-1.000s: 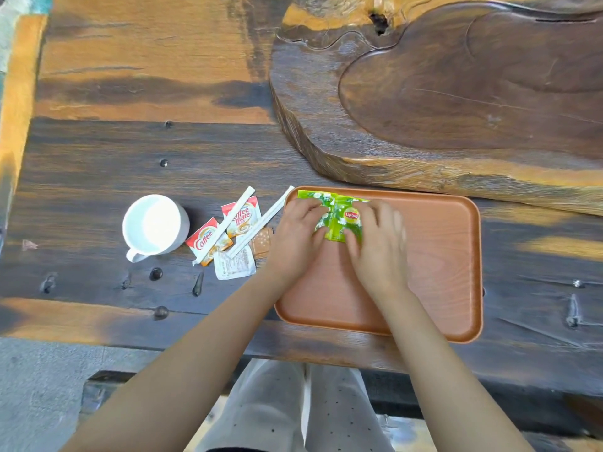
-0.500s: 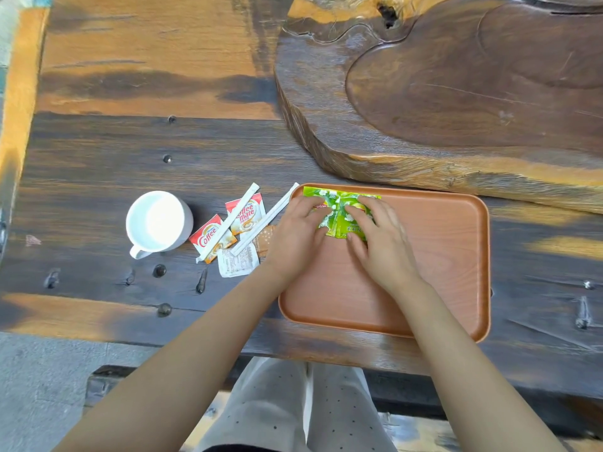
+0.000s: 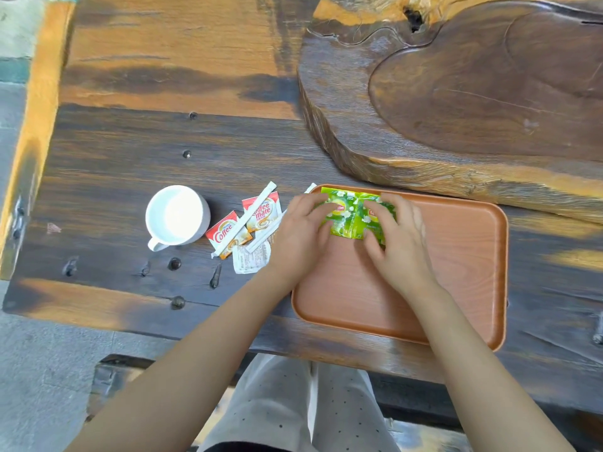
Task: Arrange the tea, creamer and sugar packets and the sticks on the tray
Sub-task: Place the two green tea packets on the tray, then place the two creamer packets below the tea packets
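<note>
Two green tea packets [image 3: 350, 215] lie side by side at the far left corner of the orange tray [image 3: 456, 272]. My left hand [image 3: 298, 233] presses fingertips on the left packet, my right hand [image 3: 398, 243] on the right packet. To the left of the tray on the table lie two red-and-white creamer packets [image 3: 262, 212], a white sugar packet [image 3: 251, 261] and two white paper-wrapped sticks [image 3: 246, 218]; my left hand partly hides one stick.
A white mug [image 3: 176, 218] stands left of the creamer packets. A thick carved wooden slab [image 3: 456, 93] rises just behind the tray. The table's front edge runs below the tray, with my knees under it.
Both hands stay on the green tea packets at the tray's far left corner; the packets now lie flatter and side by side, with my fingers spread over them.
</note>
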{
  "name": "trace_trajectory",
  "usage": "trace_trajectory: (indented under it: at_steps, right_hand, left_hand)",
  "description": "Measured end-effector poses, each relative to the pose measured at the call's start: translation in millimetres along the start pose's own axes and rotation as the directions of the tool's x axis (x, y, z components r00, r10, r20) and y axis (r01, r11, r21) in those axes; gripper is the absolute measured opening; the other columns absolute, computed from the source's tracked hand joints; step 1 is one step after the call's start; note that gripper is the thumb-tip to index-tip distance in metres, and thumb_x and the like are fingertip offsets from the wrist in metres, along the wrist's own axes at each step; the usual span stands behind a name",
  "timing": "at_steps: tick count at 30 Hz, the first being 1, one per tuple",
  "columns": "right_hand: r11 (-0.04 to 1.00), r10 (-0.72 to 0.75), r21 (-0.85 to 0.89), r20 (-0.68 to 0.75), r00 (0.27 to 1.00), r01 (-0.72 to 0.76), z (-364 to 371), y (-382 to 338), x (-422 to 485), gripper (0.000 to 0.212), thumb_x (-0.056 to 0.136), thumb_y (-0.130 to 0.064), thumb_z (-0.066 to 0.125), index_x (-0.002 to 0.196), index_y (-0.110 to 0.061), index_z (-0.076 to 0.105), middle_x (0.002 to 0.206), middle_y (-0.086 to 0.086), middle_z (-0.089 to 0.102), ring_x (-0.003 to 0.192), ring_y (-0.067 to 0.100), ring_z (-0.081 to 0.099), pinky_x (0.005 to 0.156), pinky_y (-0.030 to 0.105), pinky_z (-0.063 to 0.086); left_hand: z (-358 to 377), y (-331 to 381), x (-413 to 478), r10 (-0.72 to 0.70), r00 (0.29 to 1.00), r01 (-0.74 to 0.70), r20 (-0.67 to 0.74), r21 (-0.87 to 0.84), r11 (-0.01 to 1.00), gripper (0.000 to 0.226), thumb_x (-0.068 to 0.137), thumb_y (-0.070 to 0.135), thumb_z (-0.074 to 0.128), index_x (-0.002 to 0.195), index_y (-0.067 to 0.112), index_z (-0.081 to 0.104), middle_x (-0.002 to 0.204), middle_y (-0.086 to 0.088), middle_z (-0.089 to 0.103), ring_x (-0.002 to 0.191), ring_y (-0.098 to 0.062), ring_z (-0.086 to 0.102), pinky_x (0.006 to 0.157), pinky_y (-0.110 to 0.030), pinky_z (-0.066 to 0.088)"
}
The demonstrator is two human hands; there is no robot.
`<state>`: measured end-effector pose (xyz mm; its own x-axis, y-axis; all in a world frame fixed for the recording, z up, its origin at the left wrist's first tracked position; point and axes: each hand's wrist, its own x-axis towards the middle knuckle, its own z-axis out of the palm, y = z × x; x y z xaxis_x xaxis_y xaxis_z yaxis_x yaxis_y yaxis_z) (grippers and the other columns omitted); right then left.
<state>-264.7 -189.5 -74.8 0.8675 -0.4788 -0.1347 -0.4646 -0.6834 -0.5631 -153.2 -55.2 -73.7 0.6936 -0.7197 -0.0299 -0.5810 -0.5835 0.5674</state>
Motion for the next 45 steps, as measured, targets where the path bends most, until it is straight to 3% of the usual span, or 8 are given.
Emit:
trace_trajectory:
  at_steps: [5, 10, 19, 26, 31, 36, 41, 45]
  right_hand:
    - [0.996, -0.062, 0.059, -0.030, 0.998, 0.064, 0.8, -40.2, 9.8, 0.034, 0.082, -0.016, 0.051, 0.114, -0.011, 0.058, 0.119, 0.010, 0.055, 0.111, 0.029, 0.045, 0.100, 0.040, 0.035]
    - [0.983, -0.172, -0.043, 0.153, 0.973, 0.180, 28.9, -90.8, 50.9, 0.027, 0.088, -0.024, 0.053, 0.111, -0.010, 0.060, 0.111, 0.011, 0.058, 0.109, 0.032, 0.046, 0.092, 0.040, 0.035]
    - [0.942, -0.099, -0.295, 0.219, 0.971, 0.163, 83.3, -129.7, 66.7, 0.043, 0.081, -0.029, 0.065, 0.115, -0.010, 0.048, 0.120, 0.009, 0.048, 0.113, 0.029, 0.041, 0.092, 0.038, 0.033]
    - [0.989, -0.039, -0.128, 0.237, 0.971, 0.071, 88.4, -136.2, 59.1, 0.026, 0.084, -0.008, 0.057, 0.108, -0.009, 0.045, 0.119, 0.012, 0.055, 0.112, 0.031, 0.048, 0.089, 0.039, 0.038]
    - [0.986, 0.050, 0.138, 0.258, 0.965, -0.088, 75.1, -128.6, 57.9, 0.028, 0.081, -0.004, 0.057, 0.109, -0.008, 0.053, 0.114, 0.012, 0.060, 0.105, 0.029, 0.055, 0.086, 0.036, 0.043]
    - [0.833, 0.216, 0.448, 0.279, 0.936, -0.326, 62.5, -127.4, 56.1, 0.024, 0.080, -0.003, 0.061, 0.104, -0.005, 0.062, 0.079, -0.002, 0.058, 0.079, 0.015, 0.055, 0.067, 0.018, 0.043]
    - [0.639, 0.293, 0.651, 0.285, 0.913, -0.408, 45.9, -129.9, 49.2, 0.016, 0.080, 0.000, 0.061, 0.094, -0.007, 0.064, 0.078, 0.003, 0.064, 0.073, 0.016, 0.061, 0.070, 0.027, 0.049]
    - [0.421, 0.291, 0.769, 0.389, 0.874, -0.482, 22.7, -134.2, 33.4, 0.017, 0.081, 0.001, 0.061, 0.077, -0.016, 0.062, 0.075, 0.000, 0.064, 0.068, 0.012, 0.059, 0.067, 0.023, 0.046]
  left_hand:
    - [-31.3, -32.2, -39.2, -0.240, 0.947, 0.244, -0.212, -0.007, 0.970, 0.033, 0.084, 0.010, 0.042, 0.106, 0.004, 0.065, 0.114, -0.016, 0.064, 0.108, -0.030, 0.052, 0.096, -0.024, 0.032]
    - [-39.6, -66.3, -72.8, -0.495, 0.854, 0.518, -0.161, 0.182, 0.836, 0.041, 0.089, 0.006, 0.040, 0.128, 0.003, 0.047, 0.132, -0.021, 0.051, 0.123, -0.040, 0.042, 0.104, -0.046, 0.037]
    - [-37.0, -65.2, -78.4, -0.529, 0.832, 0.553, -0.170, 0.346, 0.758, 0.019, 0.074, -0.004, 0.050, 0.092, 0.000, 0.056, 0.101, -0.023, 0.060, 0.090, -0.041, 0.056, 0.067, -0.043, 0.047]
    - [-39.2, -68.4, -89.8, -0.558, 0.814, 0.578, -0.158, 0.307, 0.756, 0.009, 0.080, -0.002, 0.049, 0.089, -0.002, 0.052, 0.119, -0.026, 0.057, 0.107, -0.042, 0.052, 0.078, -0.047, 0.047]
    - [-48.8, -70.3, -90.7, -0.574, 0.797, 0.603, -0.188, 0.300, 0.739, 0.019, 0.081, 0.006, 0.057, 0.099, 0.001, 0.055, 0.097, -0.023, 0.060, 0.092, -0.041, 0.053, 0.073, -0.046, 0.043]
    - [-57.3, -76.7, -87.1, -0.745, 0.662, 0.749, -0.080, 0.104, 0.655, 0.027, 0.081, 0.017, 0.058, 0.101, -0.002, 0.058, 0.104, -0.028, 0.057, 0.102, -0.041, 0.049, 0.085, -0.044, 0.039]
    - [-82.6, -73.7, -95.4, -0.843, 0.534, 0.832, 0.067, -0.221, 0.509, 0.017, 0.084, 0.019, 0.057, 0.079, 0.003, 0.056, 0.071, -0.012, 0.056, 0.073, -0.028, 0.050, 0.060, -0.030, 0.033]
    - [-108.9, -69.8, -109.2, -0.843, 0.537, 0.818, -0.046, -0.218, 0.533, 0.017, 0.086, 0.019, 0.054, 0.074, 0.009, 0.048, 0.066, -0.004, 0.050, 0.073, -0.027, 0.047, 0.062, -0.033, 0.035]
